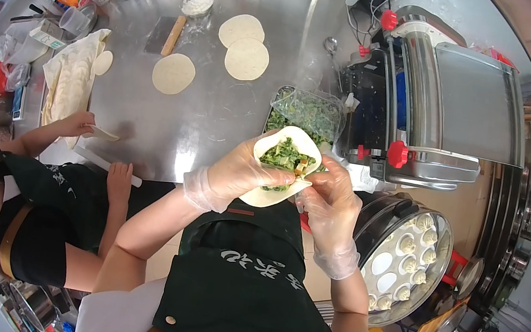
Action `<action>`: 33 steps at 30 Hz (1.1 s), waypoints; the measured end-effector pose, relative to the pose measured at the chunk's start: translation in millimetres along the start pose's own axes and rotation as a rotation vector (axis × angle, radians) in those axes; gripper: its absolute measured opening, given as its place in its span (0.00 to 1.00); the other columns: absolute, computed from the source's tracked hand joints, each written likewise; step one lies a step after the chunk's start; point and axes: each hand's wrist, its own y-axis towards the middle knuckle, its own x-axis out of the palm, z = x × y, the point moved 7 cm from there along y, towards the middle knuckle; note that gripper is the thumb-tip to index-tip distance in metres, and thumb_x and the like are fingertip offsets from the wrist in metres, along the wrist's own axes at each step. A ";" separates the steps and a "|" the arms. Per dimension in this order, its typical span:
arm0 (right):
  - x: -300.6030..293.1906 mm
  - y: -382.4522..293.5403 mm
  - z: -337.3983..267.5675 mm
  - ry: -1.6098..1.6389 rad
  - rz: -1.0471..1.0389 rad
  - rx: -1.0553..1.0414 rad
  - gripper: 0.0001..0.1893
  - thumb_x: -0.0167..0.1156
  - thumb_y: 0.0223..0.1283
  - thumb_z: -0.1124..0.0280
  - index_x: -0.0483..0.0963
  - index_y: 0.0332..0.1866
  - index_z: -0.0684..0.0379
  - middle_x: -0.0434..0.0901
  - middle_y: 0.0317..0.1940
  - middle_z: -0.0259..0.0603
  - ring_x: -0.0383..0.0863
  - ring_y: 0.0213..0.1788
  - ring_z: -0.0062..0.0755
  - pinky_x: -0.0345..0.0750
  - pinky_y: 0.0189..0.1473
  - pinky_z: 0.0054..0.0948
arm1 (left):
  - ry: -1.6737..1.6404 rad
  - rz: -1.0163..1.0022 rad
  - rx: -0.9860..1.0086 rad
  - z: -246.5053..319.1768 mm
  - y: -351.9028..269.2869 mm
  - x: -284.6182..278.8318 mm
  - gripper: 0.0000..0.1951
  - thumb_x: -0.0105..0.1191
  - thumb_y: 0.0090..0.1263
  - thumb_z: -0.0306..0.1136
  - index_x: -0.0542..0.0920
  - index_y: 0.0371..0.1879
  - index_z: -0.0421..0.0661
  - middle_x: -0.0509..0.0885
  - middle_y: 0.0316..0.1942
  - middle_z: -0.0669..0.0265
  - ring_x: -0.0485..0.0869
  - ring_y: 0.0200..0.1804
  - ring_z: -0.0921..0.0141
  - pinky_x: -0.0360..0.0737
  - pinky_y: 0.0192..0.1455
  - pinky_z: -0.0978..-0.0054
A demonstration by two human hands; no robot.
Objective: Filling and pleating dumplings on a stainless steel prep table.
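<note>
Both of my hands wear clear plastic gloves. A round dough wrapper (265, 198) with chopped green filling (284, 154) lies across my left hand (239, 169), whose thumb presses on the filling. My right hand (331, 192) pinches the wrapper's right edge, where a small fold shows. Just beyond my hands stands a tray of chopped green filling (305, 115), partly covered with clear plastic. Farther off on the steel table, two flat wrappers (246, 59) overlap, and another flat wrapper (174, 74) lies to their left. The fingers under the wrapper are partly hidden.
To the right are a dough sheeter (473, 102) and a round steamer tray (424, 295) of pleated buns. A co-worker's hand (76, 124) holds a wrapper at the left, by a rolling pin (109, 166) and a cloth-lined tray of dough pieces (71, 78). A scraper (173, 36) and flour bowl (197, 3) lie beyond.
</note>
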 end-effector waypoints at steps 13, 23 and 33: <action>6.8 -9.6 -26.8 -0.448 -0.061 -0.640 0.16 0.69 0.51 0.82 0.79 0.47 0.61 0.83 0.33 0.44 0.85 0.27 0.38 0.80 0.29 0.28 | 0.153 -0.082 0.021 9.8 4.2 6.6 0.19 0.61 0.68 0.30 0.77 0.58 0.44 0.81 0.51 0.69 0.79 0.53 0.76 0.76 0.59 0.75; 2.0 -1.2 -11.4 -0.344 -0.082 -0.315 0.14 0.65 0.56 0.86 0.79 0.47 0.63 0.85 0.34 0.40 0.84 0.30 0.22 0.81 0.34 0.22 | 0.374 -0.089 0.008 3.5 5.1 3.3 0.19 0.59 0.71 0.31 0.76 0.60 0.43 0.82 0.52 0.68 0.79 0.55 0.76 0.74 0.61 0.76; 6.2 -4.2 -24.6 -0.325 -0.045 -0.490 0.16 0.69 0.50 0.81 0.78 0.47 0.61 0.84 0.36 0.47 0.85 0.29 0.40 0.79 0.29 0.30 | 0.475 -0.188 0.075 16.7 3.9 11.1 0.20 0.51 0.76 0.33 0.71 0.64 0.41 0.76 0.61 0.63 0.74 0.63 0.72 0.70 0.66 0.72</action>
